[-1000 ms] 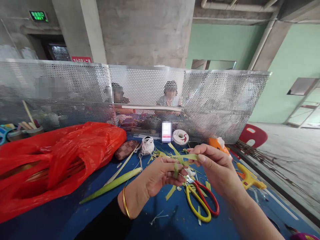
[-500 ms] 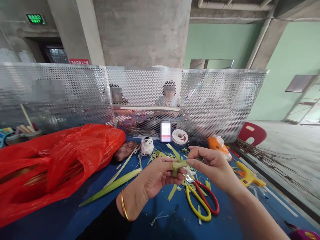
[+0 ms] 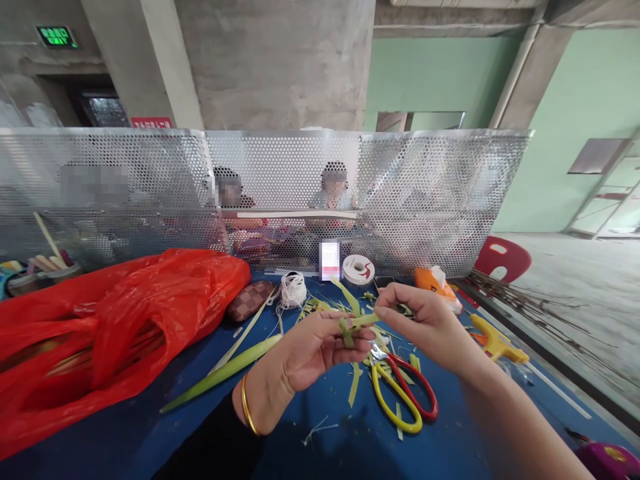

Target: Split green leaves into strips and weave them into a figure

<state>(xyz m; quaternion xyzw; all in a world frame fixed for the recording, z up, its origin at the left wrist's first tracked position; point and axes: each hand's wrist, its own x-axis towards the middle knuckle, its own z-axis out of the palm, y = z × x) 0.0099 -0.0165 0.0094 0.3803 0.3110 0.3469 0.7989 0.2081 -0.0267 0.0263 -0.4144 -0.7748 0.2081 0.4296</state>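
Note:
My left hand (image 3: 311, 348), with a gold bangle at the wrist, holds a folded green leaf strip (image 3: 349, 333) between thumb and fingers. The strip is bent into a small crossed shape. My right hand (image 3: 426, 325) pinches the free end of the same strip between thumb and forefinger. Scissors (image 3: 399, 408) with one yellow and one red handle lie just below the hands, their blades partly covered by scraps. A long green leaf (image 3: 223, 375) rests left of my left wrist. Cut leaf scraps (image 3: 355, 383) are scattered beneath the hands.
A red plastic bag (image 3: 125, 313) spreads over the left side. White string (image 3: 293, 290), a checkered pouch (image 3: 251, 300), a ribbon spool (image 3: 358, 268) and a tissue pack (image 3: 435, 287) stand behind. A yellow glue gun (image 3: 497, 340) lies right. A perforated metal screen (image 3: 285, 167) borders the back.
The strip has turned slightly in my left hand, and more of its length shows stretched toward my right fingers. My left fingers have opened out a little. The view has shifted slightly.

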